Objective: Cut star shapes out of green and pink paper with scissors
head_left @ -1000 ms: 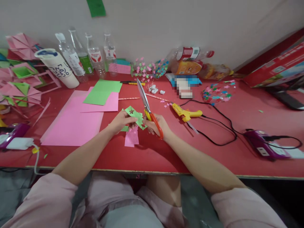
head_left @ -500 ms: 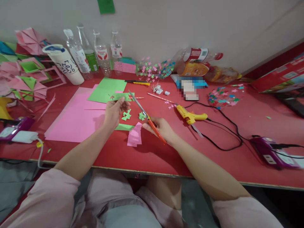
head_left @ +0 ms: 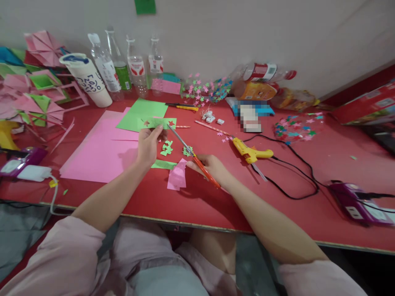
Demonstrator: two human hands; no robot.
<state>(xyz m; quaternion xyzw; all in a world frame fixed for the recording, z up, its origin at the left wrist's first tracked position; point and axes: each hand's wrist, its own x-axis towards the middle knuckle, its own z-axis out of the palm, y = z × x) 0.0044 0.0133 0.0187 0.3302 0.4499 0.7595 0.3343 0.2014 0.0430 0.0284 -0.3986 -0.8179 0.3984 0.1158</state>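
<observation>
My left hand (head_left: 149, 142) pinches a strip of green paper (head_left: 162, 122) with star-shaped holes in it. My right hand (head_left: 212, 168) grips a pair of scissors (head_left: 200, 163) with orange handles. The scissor tips reach the strip close to a star hole at its right end. On the table below lie green paper scraps (head_left: 167, 148) and a small pile of green paper stars (head_left: 187, 151). Nearer me are another green strip (head_left: 163, 164) and a piece of pink paper (head_left: 177, 176).
Pink sheets (head_left: 89, 156) and a green sheet (head_left: 140, 115) lie on the left. A yellow glue gun (head_left: 251, 152) with a black cord rests on the right, before a purple power strip (head_left: 348, 201). Bottles (head_left: 137, 68) and a white cup (head_left: 89, 80) line the wall; a yellow-handled cutter (head_left: 185, 107) lies in front.
The view has shifted slightly. The green strip has turned so a star hole shows at its right end, by the scissor tips. Both hands keep their holds.
</observation>
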